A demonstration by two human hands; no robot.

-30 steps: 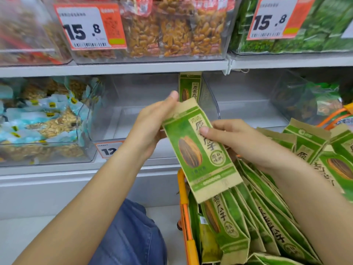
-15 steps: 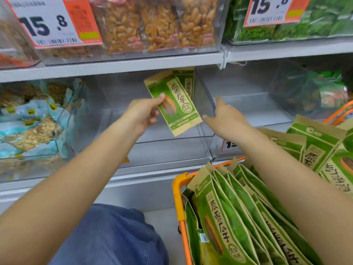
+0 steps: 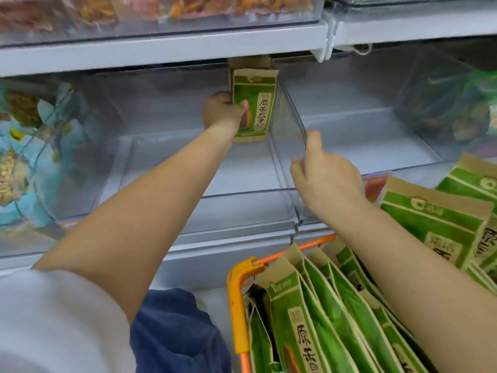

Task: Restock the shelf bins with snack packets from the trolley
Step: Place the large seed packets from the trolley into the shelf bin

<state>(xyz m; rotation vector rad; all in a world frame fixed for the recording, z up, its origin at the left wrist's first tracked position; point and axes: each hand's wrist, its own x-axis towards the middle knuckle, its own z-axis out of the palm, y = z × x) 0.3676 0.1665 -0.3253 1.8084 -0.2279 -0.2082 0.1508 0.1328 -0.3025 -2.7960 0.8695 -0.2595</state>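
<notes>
1. On the far left a clear bin (image 3: 40,157) sits on the shelf. It holds blue packets (image 3: 16,168) with nuts showing inside.
2. Next to it is a big clear middle bin (image 3: 242,195). Its floor looks bare at the front.
3. The left hand (image 3: 219,111) reaches deep into this middle bin. Its fingers and thumb are curled round a green and brown snack packet (image 3: 254,103).
4. The packet stands upright at the back right corner of the middle bin, close to the see-through side wall.
5. Right behind it another packet (image 3: 248,62) like it peeks out under the upper shelf (image 3: 161,47).
6. The upper shelf carries bins of orange snacks (image 3: 188,6), blurry at the top.
7. The right hand (image 3: 326,173) is at the front top edge of the clear wall between the middle bin and the right bin (image 3: 376,146). Its fingers pinch that edge.
8. At the back of the right bin lie some dark green packets (image 3: 443,109), hard to see through the plastic.
9. Down low is the trolley with an orange rim (image 3: 238,305). It is packed with many green packets (image 3: 309,332) standing in a row.
10. More of the same packets (image 3: 435,219) are piled at the far right, beside the right arm.
11. A white sleeve (image 3: 53,324) and blue trousers (image 3: 174,332) show at the bottom left.
</notes>
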